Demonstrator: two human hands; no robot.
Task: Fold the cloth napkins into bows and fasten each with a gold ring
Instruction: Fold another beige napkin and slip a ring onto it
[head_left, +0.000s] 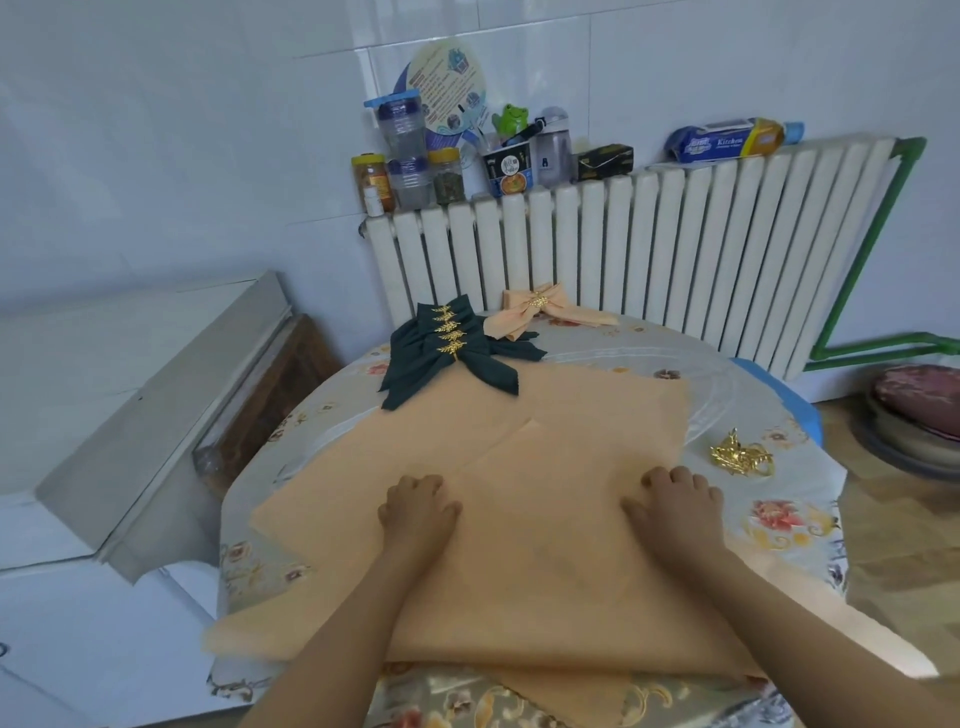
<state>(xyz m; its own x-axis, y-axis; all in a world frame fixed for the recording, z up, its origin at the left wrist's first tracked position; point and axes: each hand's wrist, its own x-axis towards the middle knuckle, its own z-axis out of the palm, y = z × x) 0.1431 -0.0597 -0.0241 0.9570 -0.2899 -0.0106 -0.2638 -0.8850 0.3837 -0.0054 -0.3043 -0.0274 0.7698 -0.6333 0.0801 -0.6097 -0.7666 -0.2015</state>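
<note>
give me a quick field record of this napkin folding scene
surface: round table with floral cover
in work: peach napkin, folded over, lying flat
left hand: left hand resting on the napkin, fingers curled under
right hand: right hand resting on the napkin, fingers curled under
spare rings: gold rings right of the napkin
done: green bows stacked with rings on; peach bow behind them
behind: radiator with jars on top

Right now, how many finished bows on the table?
6: five dark green bows stacked at the far left of the table, one peach bow right behind them. More may be hidden.
</note>
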